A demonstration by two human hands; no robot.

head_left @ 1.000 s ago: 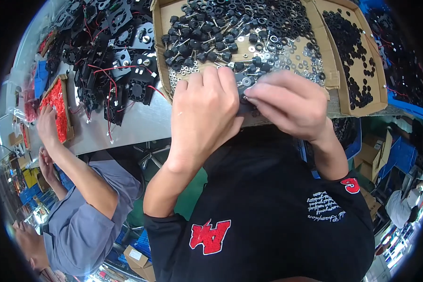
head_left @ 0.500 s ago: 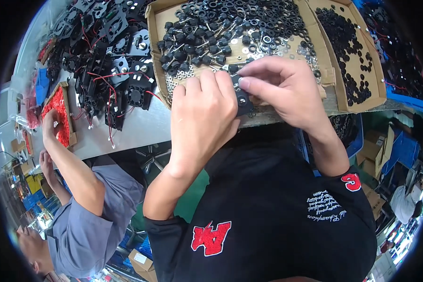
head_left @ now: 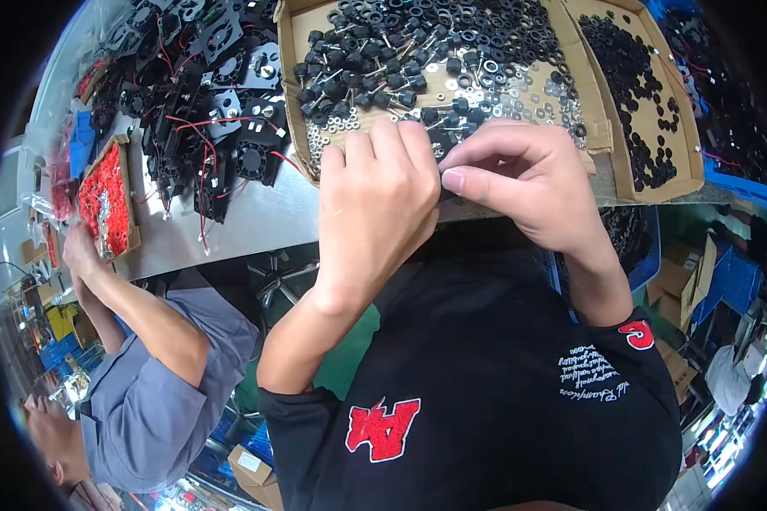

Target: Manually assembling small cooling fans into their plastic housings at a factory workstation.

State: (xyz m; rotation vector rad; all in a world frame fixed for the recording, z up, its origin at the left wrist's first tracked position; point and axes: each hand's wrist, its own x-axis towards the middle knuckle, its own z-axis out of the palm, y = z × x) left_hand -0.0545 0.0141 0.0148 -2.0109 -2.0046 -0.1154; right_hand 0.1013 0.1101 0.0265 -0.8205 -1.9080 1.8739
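Change since earlier: both hands have been kept close together at the near edge of the cardboard tray point(head_left: 302, 102); the co-worker's hands have been shifted a little along the red tray point(head_left: 102, 200).
Left hand: the left hand point(head_left: 375, 213) is held curled, back upward, fingers bent over something small; what is gripped cannot be told, since it is hidden under the knuckles.
Right hand: the right hand point(head_left: 520, 183) is held with thumb and forefinger pinched toward the left fingertips, so that a small dark part point(head_left: 442, 145) can be steadied between the two hands.
Part location: the part is kept just above the tray's near edge, between the fingertips.
Stock: black capped pins point(head_left: 358, 81) and loose washers point(head_left: 520, 85) are spread flat in the tray, within easy reach.
Second tray: black rings point(head_left: 631, 85) are kept apart in a side tray.
Bench: wired black fan units point(head_left: 222, 111) are heaped to the left on the grey table point(head_left: 230, 226).
Co-worker: a person in a grey shirt point(head_left: 153, 400) is occupied at the red tray.
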